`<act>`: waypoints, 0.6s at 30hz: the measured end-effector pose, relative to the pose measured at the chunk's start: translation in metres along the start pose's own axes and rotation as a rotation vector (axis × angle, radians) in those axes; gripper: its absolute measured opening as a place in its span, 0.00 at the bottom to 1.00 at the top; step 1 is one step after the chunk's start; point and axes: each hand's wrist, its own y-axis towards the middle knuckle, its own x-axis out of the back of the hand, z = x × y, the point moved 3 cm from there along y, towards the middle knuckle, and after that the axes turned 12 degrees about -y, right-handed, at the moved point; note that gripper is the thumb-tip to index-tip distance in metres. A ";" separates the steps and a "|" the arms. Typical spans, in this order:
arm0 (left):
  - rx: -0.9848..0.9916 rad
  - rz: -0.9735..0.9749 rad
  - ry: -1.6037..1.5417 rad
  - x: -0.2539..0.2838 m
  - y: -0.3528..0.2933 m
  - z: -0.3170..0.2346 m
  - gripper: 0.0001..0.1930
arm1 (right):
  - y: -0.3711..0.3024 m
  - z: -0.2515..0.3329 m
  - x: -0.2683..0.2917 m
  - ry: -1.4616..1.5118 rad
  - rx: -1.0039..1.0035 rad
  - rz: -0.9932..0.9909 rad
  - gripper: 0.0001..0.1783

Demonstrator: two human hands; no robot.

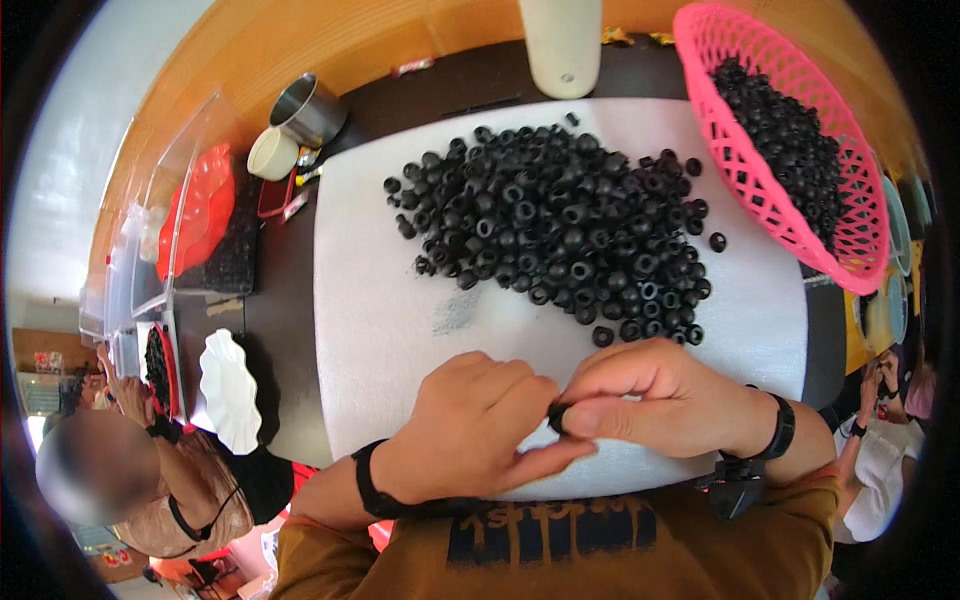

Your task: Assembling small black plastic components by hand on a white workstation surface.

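My right hand [652, 398] pinches a small black rubber piece [557, 416] between thumb and fingers, just in front of me. My left hand [478, 425] is closed, its curled fingers meeting the same piece from the other side; its fingertips are partly hidden. Both hands are above the near part of a white foam sheet [365, 300]. Beyond them on the sheet lies a wide heap of black rubber rings [570, 215], many showing a round hole. A few loose ones sit at the heap's edges.
A pink plastic basket [740, 165] of small black pieces leans at the far right. A pale container [562, 50], metal cup [308, 108], cream cup [272, 153], red tray [203, 210] and scalloped white dish [230, 390] stand around the sheet. People work at both sides.
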 end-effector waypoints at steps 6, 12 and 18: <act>-0.100 0.176 -0.215 0.012 -0.008 -0.013 0.11 | -0.007 -0.002 -0.018 0.059 0.087 0.319 0.15; -0.188 0.091 -0.255 0.009 -0.030 -0.036 0.11 | -0.017 0.010 -0.029 0.022 -0.057 0.521 0.13; -0.138 -0.048 -0.246 0.016 -0.034 -0.040 0.09 | -0.031 0.042 -0.005 0.016 0.180 0.065 0.13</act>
